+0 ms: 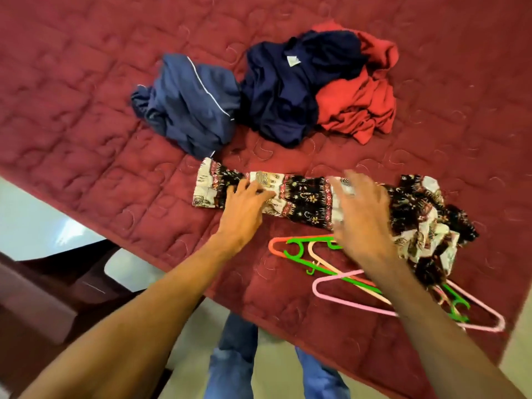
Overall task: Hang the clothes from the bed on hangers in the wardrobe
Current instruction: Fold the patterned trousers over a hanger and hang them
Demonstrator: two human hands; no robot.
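The right hand [364,220] is smeared by motion blur, so its fingertips are hard to make out. The fingers are spreading wide over the patterned garment [305,197] and seem to be gripping nothing. Its forearm is covering part of the plastic hangers [292,255] lying just beside that garment on the bed [86,110]. The left hand [246,208] is reaching forward – fingers extended, pressing down on the cloth's pale band.
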